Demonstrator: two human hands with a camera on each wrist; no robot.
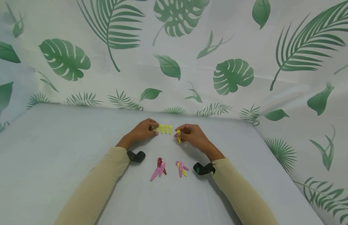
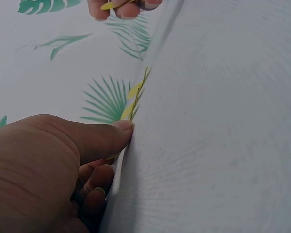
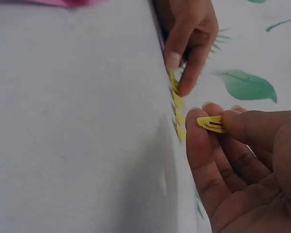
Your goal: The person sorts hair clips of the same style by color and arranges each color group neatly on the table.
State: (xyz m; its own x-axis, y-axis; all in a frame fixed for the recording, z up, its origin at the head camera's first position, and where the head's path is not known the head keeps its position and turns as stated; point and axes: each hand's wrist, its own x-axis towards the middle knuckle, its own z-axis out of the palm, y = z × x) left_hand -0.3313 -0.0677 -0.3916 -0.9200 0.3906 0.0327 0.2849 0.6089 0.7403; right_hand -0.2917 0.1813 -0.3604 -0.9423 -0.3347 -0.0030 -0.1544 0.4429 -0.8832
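– Since both your hands are busy, what does each one have?

– My right hand (image 1: 195, 137) holds a yellow, teardrop-shaped, slotted hair clip, seemingly thin metal (image 1: 179, 136), in a narrow pinch of thumb and forefinger, off to the right of the row. My left hand (image 1: 141, 130) pinches the leftmost of the row's yellow clips (image 1: 156, 128); the other three yellow clips (image 1: 166, 129) stand beside it, side by side with small gaps.

– How should they handle?

– Light, I'd judge, and stiff, with a smooth coat that could slip. They don't look fragile, but a hard squeeze across the face might snap one. I'd hold by the long edges, near the wider end, leaving the slots alone.

– And room?

– The white cloth-covered tabletop (image 1: 160, 203) meets the leaf-printed white cloth backdrop (image 1: 174, 78) just past the row, so I'd keep from pushing far that way. A short white strip lies between the row's right end and my held clip. Toward me are two small piles: red and pink clips (image 1: 160, 170) on the left, pink and yellow clips (image 1: 181, 169) on the right. My sleeves should stay outside those.
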